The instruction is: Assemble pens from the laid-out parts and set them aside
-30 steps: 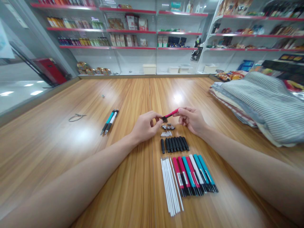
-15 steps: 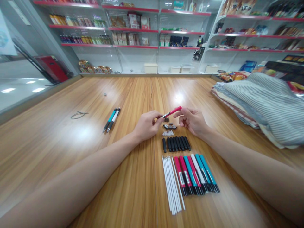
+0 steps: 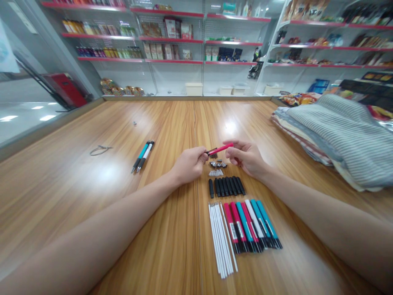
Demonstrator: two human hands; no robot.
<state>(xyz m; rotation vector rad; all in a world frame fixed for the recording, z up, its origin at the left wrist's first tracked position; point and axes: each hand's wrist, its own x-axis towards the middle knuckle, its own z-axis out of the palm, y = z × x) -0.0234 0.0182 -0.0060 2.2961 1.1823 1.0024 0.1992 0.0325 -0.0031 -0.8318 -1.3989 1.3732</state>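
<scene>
Far left on the wooden table [image 3: 92,192] a loop of wire [image 3: 100,150] lies alone, and nearer the middle two finished pens [image 3: 142,156], one teal and one white, lie side by side, well apart from the rest. My left hand [image 3: 188,164] has its fingers curled in, thumb and forefinger pinching the dark tip end of a pink pen barrel [image 3: 220,148], which hangs in the air just above the small parts. My right hand [image 3: 245,157] pinches the other end of that barrel, remaining fingers loosely bent. I read this as the assembly step: one barrel in hand, being fitted at its tip or checked. Below the hands the parts lie in rows: small metal tips [image 3: 217,164], then little white pieces [image 3: 215,173], then a row of black grips [image 3: 226,186], then white refills [image 3: 220,239] next to a row of pink, teal and white barrels [image 3: 252,225]. Whether the tip is already seated on the held barrel I cannot tell; it's too small. The next move, I judge, calls for keeping the barrel steady with one hand and reaching the other down to a parts row without knocking the neat rows. Folded striped cloth [image 3: 337,131] sits at the far right.
</scene>
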